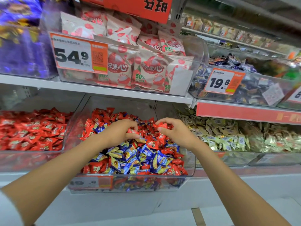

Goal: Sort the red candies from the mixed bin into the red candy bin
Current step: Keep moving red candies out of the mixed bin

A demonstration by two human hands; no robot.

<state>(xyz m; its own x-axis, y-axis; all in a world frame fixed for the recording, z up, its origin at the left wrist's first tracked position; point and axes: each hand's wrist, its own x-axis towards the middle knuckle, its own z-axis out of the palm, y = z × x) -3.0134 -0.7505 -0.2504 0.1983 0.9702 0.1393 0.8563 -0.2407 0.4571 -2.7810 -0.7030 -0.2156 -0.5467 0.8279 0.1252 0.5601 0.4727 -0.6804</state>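
The clear mixed bin [190, 167] on the lower shelf holds red candies [152, 143] jumbled with blue-and-yellow candies [130, 158]. To its left stands the red candy bin [32, 128], filled with red wrappers only. Both my hands are over the middle of the mixed bin. My left hand [120, 131] pinches a red candy [132, 130] between thumb and fingers. My right hand [174, 131] pinches another red candy [162, 125] at its fingertips. The two hands are a short gap apart.
A bin of pale gold candies [228, 136] sits to the right. The upper shelf [97, 88] carries a bin of pink-and-white packets [130, 62], a purple-wrapped bin [24, 46] at left and a dark-wrapped bin [244, 85] at right, with price tags in front.
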